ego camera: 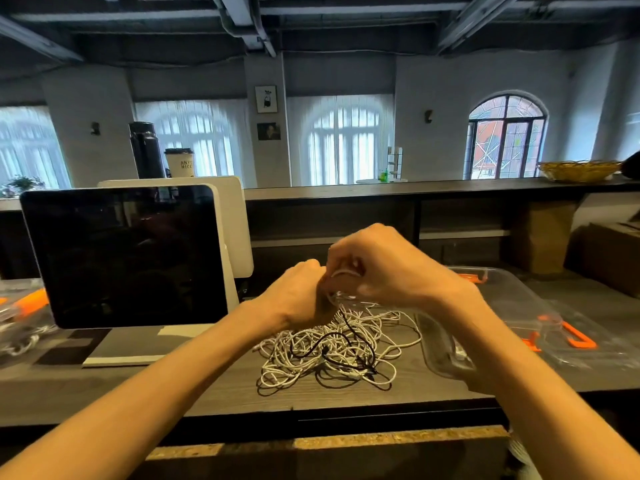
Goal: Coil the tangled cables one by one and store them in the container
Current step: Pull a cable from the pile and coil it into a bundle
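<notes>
Head view: left hand (300, 295), right hand (384, 268) grip white cable (341, 273) above tangled pile (329, 348).

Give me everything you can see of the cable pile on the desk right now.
The cable pile is a loose tangle of thin white cables with one thin black cable looped through it. It lies flat on the dark wood-grain desk, between the monitor's base and a clear plastic container. White strands rise from its far side to the left hand and right hand, which hold a small white coil above it.
</notes>
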### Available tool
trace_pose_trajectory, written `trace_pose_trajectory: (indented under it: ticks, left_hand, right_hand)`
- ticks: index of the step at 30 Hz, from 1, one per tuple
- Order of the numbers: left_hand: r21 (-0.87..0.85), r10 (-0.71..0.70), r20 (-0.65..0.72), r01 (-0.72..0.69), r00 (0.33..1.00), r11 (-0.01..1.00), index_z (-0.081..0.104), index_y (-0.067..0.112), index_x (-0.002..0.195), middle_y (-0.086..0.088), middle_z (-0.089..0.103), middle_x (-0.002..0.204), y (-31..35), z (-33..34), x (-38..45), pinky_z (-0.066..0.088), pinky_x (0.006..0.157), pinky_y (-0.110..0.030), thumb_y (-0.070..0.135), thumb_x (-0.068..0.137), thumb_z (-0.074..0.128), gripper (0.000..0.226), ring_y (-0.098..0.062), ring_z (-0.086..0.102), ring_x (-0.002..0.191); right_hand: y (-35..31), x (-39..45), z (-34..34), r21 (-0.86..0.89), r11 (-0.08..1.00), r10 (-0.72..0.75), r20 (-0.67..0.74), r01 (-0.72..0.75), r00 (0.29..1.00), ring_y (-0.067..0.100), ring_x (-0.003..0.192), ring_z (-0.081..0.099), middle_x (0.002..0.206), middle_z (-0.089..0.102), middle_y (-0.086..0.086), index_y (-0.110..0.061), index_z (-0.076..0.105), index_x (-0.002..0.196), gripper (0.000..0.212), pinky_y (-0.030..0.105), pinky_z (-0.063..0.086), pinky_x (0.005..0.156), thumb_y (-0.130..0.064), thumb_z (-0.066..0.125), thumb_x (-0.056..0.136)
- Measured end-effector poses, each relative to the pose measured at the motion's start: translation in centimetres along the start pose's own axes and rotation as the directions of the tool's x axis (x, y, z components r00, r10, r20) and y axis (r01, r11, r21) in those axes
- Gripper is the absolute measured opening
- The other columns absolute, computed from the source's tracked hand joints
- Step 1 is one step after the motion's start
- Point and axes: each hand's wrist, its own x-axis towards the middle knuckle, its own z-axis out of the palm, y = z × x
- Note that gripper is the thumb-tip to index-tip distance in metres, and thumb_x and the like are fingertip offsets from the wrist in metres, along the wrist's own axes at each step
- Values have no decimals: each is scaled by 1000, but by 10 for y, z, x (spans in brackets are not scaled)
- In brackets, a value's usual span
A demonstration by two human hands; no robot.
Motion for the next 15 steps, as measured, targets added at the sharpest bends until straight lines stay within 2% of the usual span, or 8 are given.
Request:
trace_pose_trajectory:
  ticks: [2, 3, 5, 8, 10, 11, 13, 15]
  left_hand:
    - [-216, 94, -8, -94, 996, 972, 65, 13, 65, 4, 57, 59, -7, 1, -1, 41, 55, -27, 6, 84, 70, 20, -13, 53, 52]
    - [-341, 127, -11, -123, 992, 932, 61, 15, 58, 7, 53, 54, -4, 0, -3, 37, 53, -24, 2, 84, 68, 30, -10, 46, 48]
    - [-558, 114, -17, -104, 993, 823, 56, 17, 56, 9, 46, 52, 4, -4, -4, 34, 50, -22, -5, 86, 62, 38, -7, 39, 48]
    - [-767, -89, 48, 93, 995, 635, 61, 11, 57, -3, 47, 57, 4, -10, 1, 35, 53, -25, -6, 89, 61, 35, -15, 40, 53]
    - [-828, -227, 114, 219, 967, 516, 66, 1, 70, -12, 52, 62, 3, -14, 6, 36, 53, -25, -1, 87, 62, 17, -23, 46, 54]
    - [-833, -302, 131, 270, 944, 483, 65, -2, 76, -12, 51, 62, 2, -16, 9, 36, 50, -23, -2, 85, 61, 10, -20, 46, 50]
    - [-772, -417, 94, 331, 904, 542, 59, 3, 70, -7, 45, 57, -4, -16, 16, 32, 46, -25, -1, 83, 61, 13, -15, 40, 47]
    - [-622, -452, 5, 357, 892, 697, 60, 6, 64, -10, 52, 59, -11, -11, 21, 39, 55, -31, 5, 85, 64, 22, -20, 46, 55]
  right_hand:
    - [20, -1, -2, 414, 899, 146, 21, -141, 989, 10, 69, 69, 80, 73, -2, -15, 76, 94, 15, 26, 58, 60, -28, 80, 88]
    - [28, -2, 0, 536, 824, 197, 30, -182, 980, 12, 64, 68, 77, 72, 3, -14, 75, 94, 17, 24, 54, 56, -30, 79, 88]
    - [36, -2, 13, 644, 735, 251, 32, -212, 968, 16, 63, 64, 79, 72, 9, -16, 74, 95, 19, 24, 49, 55, -34, 75, 89]
    - [34, -1, 34, 704, 668, 339, -1, -240, 941, 14, 62, 63, 79, 73, 6, -15, 73, 97, 16, 23, 48, 55, -31, 71, 94]
    - [29, -4, 38, 649, 719, 380, -68, -248, 922, 11, 64, 68, 77, 75, 2, -14, 74, 97, 13, 21, 53, 56, -27, 69, 97]
    - [27, -5, 38, 586, 773, 364, -98, -242, 926, 10, 70, 72, 79, 76, 1, -16, 75, 100, 12, 24, 57, 60, -25, 68, 98]
    - [19, -6, 37, 356, 905, 276, -80, -232, 958, 14, 80, 73, 90, 77, 2, -18, 76, 110, 15, 34, 61, 72, -19, 64, 100]
    - [6, -6, 36, -26, 973, 231, 3, -231, 973, 25, 89, 68, 102, 74, 7, -17, 71, 116, 21, 42, 57, 77, -14, 57, 101]
